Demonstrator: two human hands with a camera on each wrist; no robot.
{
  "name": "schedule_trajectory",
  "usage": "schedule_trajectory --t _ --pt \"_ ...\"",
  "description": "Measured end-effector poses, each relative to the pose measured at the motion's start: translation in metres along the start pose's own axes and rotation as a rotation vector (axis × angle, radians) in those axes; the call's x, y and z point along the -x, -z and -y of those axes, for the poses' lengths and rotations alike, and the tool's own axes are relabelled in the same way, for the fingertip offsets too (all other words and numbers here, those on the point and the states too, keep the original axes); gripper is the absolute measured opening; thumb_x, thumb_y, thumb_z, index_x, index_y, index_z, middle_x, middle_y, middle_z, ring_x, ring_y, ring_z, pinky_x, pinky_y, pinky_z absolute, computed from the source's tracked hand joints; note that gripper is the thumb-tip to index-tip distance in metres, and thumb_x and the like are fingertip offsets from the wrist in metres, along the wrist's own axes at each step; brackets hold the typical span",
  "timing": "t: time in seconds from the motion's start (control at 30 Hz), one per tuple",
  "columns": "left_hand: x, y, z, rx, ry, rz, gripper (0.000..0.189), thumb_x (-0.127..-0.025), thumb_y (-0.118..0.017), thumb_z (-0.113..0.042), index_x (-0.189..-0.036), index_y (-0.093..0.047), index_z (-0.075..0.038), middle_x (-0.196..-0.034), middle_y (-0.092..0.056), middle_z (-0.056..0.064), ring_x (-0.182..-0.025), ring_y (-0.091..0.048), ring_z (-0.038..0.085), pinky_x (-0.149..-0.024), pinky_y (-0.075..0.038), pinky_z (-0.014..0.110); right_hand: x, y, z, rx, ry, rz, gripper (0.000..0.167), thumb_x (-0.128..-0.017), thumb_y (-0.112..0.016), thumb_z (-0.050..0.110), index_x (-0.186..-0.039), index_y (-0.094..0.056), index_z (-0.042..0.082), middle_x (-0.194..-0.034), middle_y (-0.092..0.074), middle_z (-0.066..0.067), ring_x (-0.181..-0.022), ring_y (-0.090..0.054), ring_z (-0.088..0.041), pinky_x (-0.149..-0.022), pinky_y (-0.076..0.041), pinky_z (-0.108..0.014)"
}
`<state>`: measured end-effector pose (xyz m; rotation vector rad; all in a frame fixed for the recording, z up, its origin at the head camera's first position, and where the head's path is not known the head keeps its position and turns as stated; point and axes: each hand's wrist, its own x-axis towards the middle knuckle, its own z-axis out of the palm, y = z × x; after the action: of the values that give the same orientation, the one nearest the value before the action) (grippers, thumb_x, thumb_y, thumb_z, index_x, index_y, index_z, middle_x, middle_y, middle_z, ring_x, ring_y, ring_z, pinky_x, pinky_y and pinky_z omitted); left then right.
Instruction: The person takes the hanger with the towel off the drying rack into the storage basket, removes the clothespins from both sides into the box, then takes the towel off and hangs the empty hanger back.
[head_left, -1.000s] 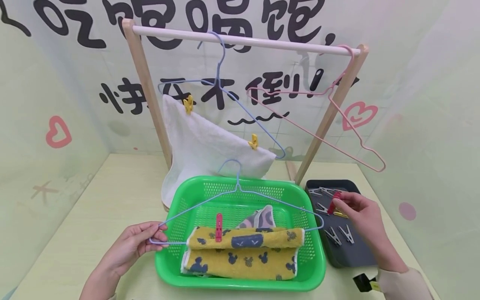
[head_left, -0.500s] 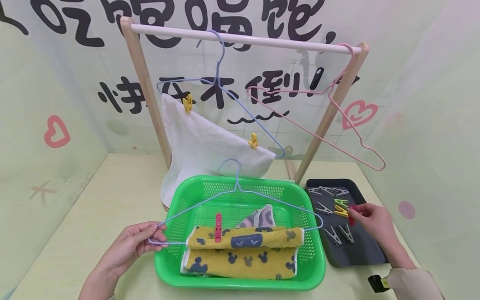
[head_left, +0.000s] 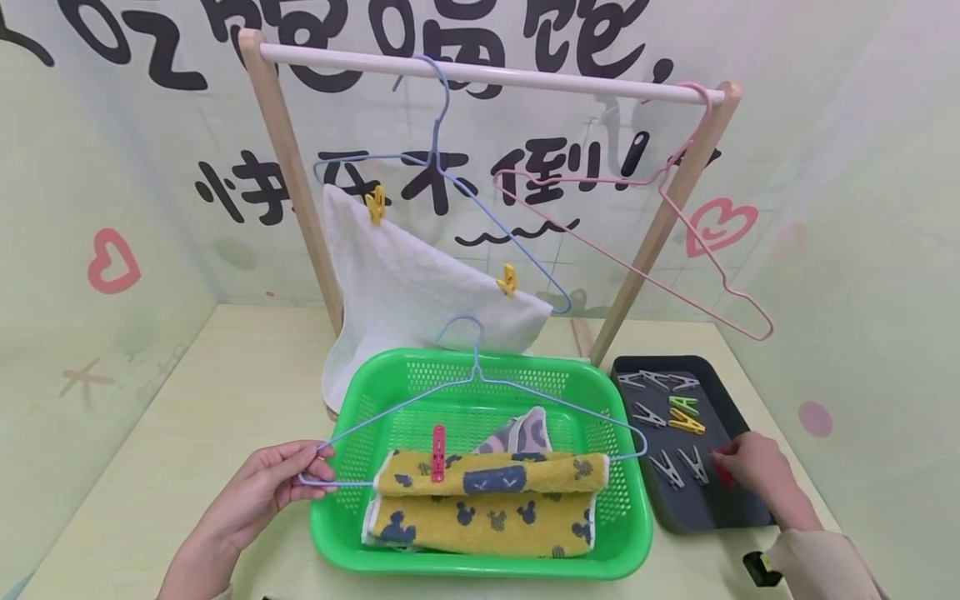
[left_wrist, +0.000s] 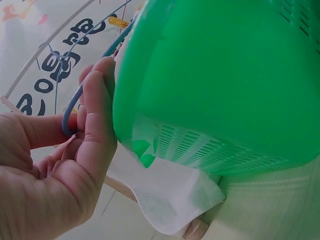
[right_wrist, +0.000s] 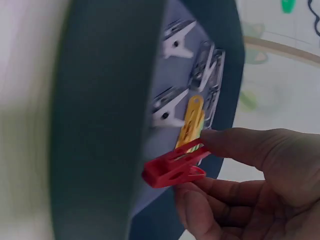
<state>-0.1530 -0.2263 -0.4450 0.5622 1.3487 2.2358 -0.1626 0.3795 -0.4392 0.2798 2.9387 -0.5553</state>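
My left hand (head_left: 281,475) pinches the left end of a blue wire hanger (head_left: 405,406) between thumb and fingers, beside the green basket. Over the hanger's bottom bar is folded a yellow towel (head_left: 487,525) with dark mouse-head shapes. A red clothespin (head_left: 438,454) is clipped on the towel's left part. Down in the dark tray at the right is my right hand (head_left: 761,471). In the right wrist view its thumb and fingers pinch another red clothespin (right_wrist: 175,165); the head view shows only a little of that one.
The green basket (head_left: 633,542) holds another patterned cloth (head_left: 534,433). Several grey clothespins (head_left: 666,471), a yellow clothespin (head_left: 686,422) and a green one (head_left: 683,405) lie in the dark tray (head_left: 697,517). Behind, a rack (head_left: 517,77) bears a white towel (head_left: 420,275) on a blue hanger and a pink hanger (head_left: 630,267).
My right hand, with the red clothespin, has moved right and then toward the tray's near part. The left hand and the hanger have stayed nearly still.
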Motion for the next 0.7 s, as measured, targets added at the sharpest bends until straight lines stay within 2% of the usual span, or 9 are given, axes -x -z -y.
schedule_trajectory --t 0.13,0.27,0.7 --pt "-0.001 0.0 0.0 -0.003 0.003 -0.003 0.04 -0.102 -0.026 0.001 -0.111 -0.066 -0.003 -0.094 -0.07 0.005 -0.086 -0.068 0.016 -0.078 -0.056 0.026 0.0 -0.004 -0.004 0.032 -0.016 0.02 0.033 -0.081 -0.069 0.018 -0.053 -0.056 0.005 -0.048 -0.047 0.003 -0.049 -0.045 -0.016 -0.044 -0.035 -0.029" --pt "-0.001 0.0 0.0 -0.006 0.005 -0.003 0.041 -0.102 -0.026 0.001 -0.111 -0.066 -0.003 -0.094 -0.07 0.005 -0.086 -0.068 0.016 -0.078 -0.056 0.026 -0.002 -0.01 -0.008 0.046 -0.04 0.028 0.035 -0.079 -0.072 0.019 -0.053 -0.051 0.006 -0.05 -0.047 0.0 -0.049 -0.047 -0.018 -0.045 -0.036 -0.03" --pt "-0.001 0.0 0.0 -0.009 0.0 -0.002 0.041 -0.102 -0.026 0.001 -0.111 -0.066 -0.003 -0.094 -0.07 0.005 -0.086 -0.068 0.015 -0.078 -0.056 0.026 -0.004 -0.015 -0.013 0.039 -0.055 0.014 0.035 -0.076 -0.074 0.023 -0.055 -0.052 0.004 -0.052 -0.048 -0.002 -0.05 -0.047 -0.018 -0.045 -0.036 -0.03"
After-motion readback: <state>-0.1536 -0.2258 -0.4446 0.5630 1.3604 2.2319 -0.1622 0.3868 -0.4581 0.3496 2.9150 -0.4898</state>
